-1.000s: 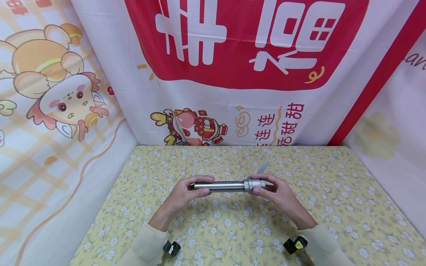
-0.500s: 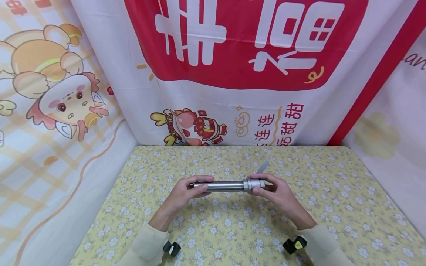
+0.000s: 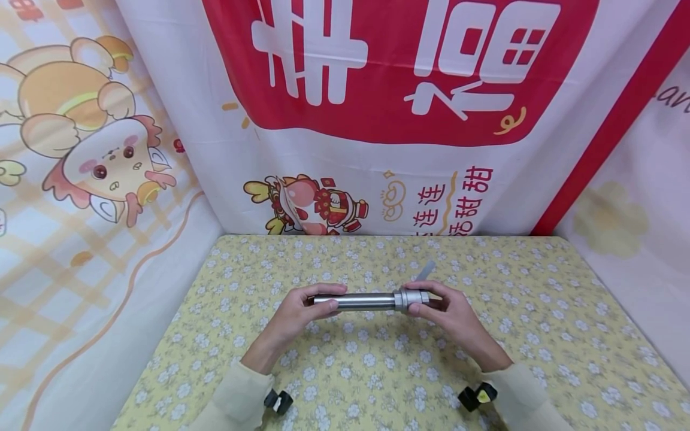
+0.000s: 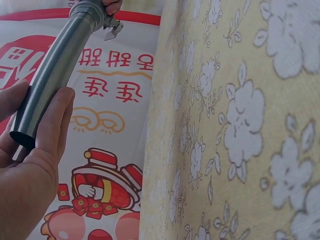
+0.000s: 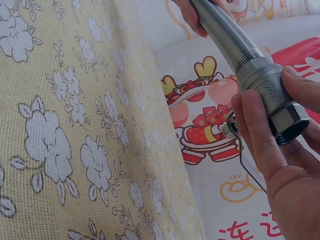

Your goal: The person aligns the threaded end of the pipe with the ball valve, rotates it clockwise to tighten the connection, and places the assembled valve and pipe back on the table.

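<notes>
A shiny steel pipe [image 3: 366,301] lies level across both hands in the head view, joined at its right end to a ball valve [image 3: 412,298]. My left hand [image 3: 293,314] grips the pipe's plain end, thumb in front and fingers behind. With thumb and fingers, my right hand [image 3: 455,311] holds the valve body. A flat grey lever [image 3: 426,271] sticks out beyond the right fingers, away from me. Threads show where the pipe [image 5: 227,37] enters the valve [image 5: 267,87] in the right wrist view. The pipe's open end [image 4: 24,137] faces the left wrist camera.
Beneath the hands is a table [image 3: 366,383] with a yellow flowered cloth. Printed white and red fabric [image 3: 377,155] hangs along its back edge, with more fabric walls at left [image 3: 108,287] and right [image 3: 614,203]. Each sleeve has a black wrist mount near the cuff.
My left thumb has shifted slightly upward on the pipe since one second ago. The right hand, valve and lever stay practically in place.
</notes>
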Demonstrator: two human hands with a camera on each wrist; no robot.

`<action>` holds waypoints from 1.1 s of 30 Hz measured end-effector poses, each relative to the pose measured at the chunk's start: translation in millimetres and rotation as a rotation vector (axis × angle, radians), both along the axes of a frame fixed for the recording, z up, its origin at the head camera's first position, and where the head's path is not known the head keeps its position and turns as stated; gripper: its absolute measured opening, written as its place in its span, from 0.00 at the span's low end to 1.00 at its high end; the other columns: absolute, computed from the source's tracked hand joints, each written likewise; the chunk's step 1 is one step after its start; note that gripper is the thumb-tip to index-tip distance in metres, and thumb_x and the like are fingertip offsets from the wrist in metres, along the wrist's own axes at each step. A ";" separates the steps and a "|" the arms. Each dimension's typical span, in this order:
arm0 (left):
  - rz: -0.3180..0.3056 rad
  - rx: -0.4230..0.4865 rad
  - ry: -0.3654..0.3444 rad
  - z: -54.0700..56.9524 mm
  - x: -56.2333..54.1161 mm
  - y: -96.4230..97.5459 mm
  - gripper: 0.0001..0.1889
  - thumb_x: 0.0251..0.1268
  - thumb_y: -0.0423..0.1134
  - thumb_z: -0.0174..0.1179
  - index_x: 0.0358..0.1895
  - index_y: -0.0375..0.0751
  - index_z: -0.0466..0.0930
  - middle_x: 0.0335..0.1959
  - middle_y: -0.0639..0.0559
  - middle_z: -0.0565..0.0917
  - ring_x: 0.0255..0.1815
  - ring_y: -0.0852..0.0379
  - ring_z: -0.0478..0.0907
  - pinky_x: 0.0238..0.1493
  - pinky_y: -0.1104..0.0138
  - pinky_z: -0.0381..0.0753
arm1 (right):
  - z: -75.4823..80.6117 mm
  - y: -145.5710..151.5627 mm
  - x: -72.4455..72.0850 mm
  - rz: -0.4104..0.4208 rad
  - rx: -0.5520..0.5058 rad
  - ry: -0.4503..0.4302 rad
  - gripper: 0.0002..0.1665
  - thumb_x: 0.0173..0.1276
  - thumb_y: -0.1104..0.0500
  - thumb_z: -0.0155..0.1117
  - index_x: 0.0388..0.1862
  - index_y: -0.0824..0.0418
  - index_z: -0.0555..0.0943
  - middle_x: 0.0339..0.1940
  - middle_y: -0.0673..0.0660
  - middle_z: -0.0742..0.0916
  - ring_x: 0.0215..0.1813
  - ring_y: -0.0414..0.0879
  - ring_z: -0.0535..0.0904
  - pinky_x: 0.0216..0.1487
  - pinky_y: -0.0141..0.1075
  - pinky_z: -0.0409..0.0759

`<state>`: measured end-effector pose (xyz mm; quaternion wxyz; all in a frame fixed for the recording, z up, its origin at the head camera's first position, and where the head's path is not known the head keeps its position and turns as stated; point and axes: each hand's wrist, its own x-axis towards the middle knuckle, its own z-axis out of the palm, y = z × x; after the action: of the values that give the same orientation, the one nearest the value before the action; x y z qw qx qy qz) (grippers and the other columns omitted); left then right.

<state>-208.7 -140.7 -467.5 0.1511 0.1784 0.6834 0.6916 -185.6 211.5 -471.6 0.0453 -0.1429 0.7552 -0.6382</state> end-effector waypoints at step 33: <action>0.000 -0.061 0.044 -3.9 -1.7 -0.4 0.21 0.77 0.40 0.71 0.70 0.44 0.85 0.71 0.42 0.82 0.59 0.53 0.86 0.58 0.59 0.89 | 0.2 0.4 0.0 0.001 -0.030 -0.010 0.27 0.78 0.58 0.74 0.73 0.58 0.82 0.73 0.66 0.82 0.55 0.46 0.92 0.59 0.53 0.90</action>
<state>-210.4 -141.1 -471.4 0.1413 0.1888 0.7075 0.6662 -185.5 212.0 -471.4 0.0470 -0.1408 0.7452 -0.6502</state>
